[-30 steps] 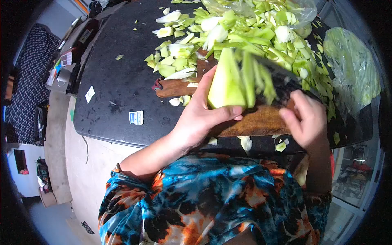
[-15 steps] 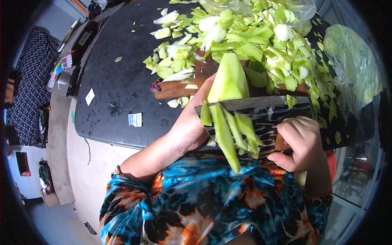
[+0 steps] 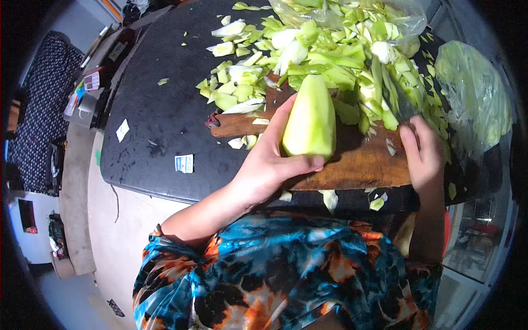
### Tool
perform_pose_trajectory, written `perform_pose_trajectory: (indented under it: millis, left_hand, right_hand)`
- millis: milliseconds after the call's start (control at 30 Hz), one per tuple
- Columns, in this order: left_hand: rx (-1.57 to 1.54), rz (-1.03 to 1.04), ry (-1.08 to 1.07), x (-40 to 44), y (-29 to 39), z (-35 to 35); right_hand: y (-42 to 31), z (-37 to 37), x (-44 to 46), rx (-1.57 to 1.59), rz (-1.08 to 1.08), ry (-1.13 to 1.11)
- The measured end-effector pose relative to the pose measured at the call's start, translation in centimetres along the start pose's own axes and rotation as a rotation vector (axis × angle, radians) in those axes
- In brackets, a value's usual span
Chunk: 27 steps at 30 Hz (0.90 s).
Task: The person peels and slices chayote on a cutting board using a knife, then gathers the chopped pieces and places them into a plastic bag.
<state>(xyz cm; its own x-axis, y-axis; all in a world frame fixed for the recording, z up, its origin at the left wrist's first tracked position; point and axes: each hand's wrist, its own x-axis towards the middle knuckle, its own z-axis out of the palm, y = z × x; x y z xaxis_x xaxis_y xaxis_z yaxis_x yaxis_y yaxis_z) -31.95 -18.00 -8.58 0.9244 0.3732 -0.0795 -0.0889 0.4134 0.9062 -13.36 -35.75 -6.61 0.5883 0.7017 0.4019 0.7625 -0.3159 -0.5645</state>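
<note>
Tapering — smooth, pale-green vegetable [image 3: 311, 121]

Left hand [image 3: 278, 157] cupped — right hand [image 3: 424, 151] (slightly blurred) curled.

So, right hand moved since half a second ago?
Yes: the right hand moved up and slightly right in view, from mostly lower than the small packet to mostly higher.
</note>
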Motion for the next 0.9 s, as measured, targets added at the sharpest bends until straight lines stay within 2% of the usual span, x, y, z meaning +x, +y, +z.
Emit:
perform_pose_trajectory:
  millis: [33,67,133,167,267,400,500,700,800,900]
  left_hand:
    - [0.011,0.003,0.013,0.1,-0.1,-0.1]
    - [0.001,0.016,0.024,0.1,0.0,-0.1]
    - [-0.02,0.032,0.042,0.5,0.3,0.1]
    - [0.053,0.129,0.048,0.8,-0.7,-0.3]
    - [0.089,0.122,0.05,0.6,-0.3,-0.1]
    - [0.105,0.091,0.102,0.5,-0.2,0.0]
    - [0.118,0.126,0.06,0.4,-0.5,-0.1]
    - [0.265,0.194,0.038,0.0,-0.2,0.4]
    - [0.206,0.165,0.055,0.2,-0.1,0.4]
    - [0.319,0.225,0.067,0.5,-0.4,0.0]
  right_hand:
    - [-0.2,-0.3,-0.7,0.038,-0.058,0.03]
    - [-0.9,-0.9,-1.1,0.102,-0.005,-0.104]
    - [-2.8,-1.7,-1.8,0.107,-0.147,-0.32]
    - [-3.4,-1.7,-2.0,0.111,-0.221,-0.424]
    - [-4.2,-0.9,-2.5,0.036,-0.426,-0.417]
    - [-4.4,-0.7,-2.8,-0.033,-0.469,-0.402]
    - [-4.4,-0.6,-2.8,-0.064,-0.428,-0.36]
    - [-2.8,-0.9,-1.8,-0.082,-0.192,-0.266]
    - [-3.7,-1.8,-2.4,-0.084,-0.282,-0.347]
    - [-4.6,-1.6,-3.1,-0.065,-0.447,-0.445]
